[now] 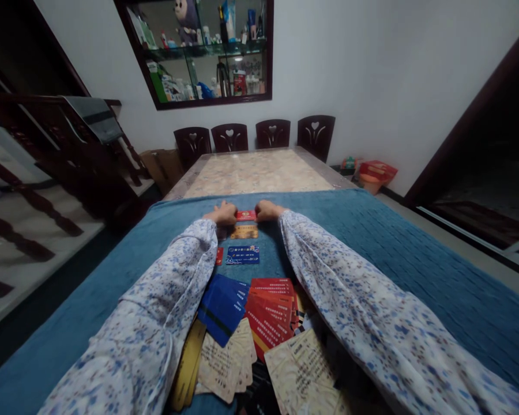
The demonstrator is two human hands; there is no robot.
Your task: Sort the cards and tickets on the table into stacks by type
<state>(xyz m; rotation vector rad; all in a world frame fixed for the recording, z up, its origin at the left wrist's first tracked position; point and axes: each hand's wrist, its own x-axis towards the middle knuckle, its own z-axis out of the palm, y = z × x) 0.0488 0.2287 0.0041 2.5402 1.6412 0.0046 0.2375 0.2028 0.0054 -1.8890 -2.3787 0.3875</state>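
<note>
Both arms stretch forward over a blue cloth (328, 230). My left hand (223, 213) and my right hand (268, 211) close on opposite short edges of a red card (246, 215), which lies between them at the far part of the cloth. Just nearer lies a gold card (244, 231), and below it a dark blue card (243, 255) with white print. Part of another red card (219, 256) shows beside my left sleeve, the rest hidden. Closer to me are fanned blue cards (224, 308), red cards (270, 311), gold cards (189, 363) and cream cards (229, 360).
Beyond the cloth the tabletop (259, 170) has a marbled pattern. Several dark chairs (273, 134) stand behind it against the wall. A red bag in an orange bin (374, 174) is at the right; a wooden railing (30, 196) runs along the left.
</note>
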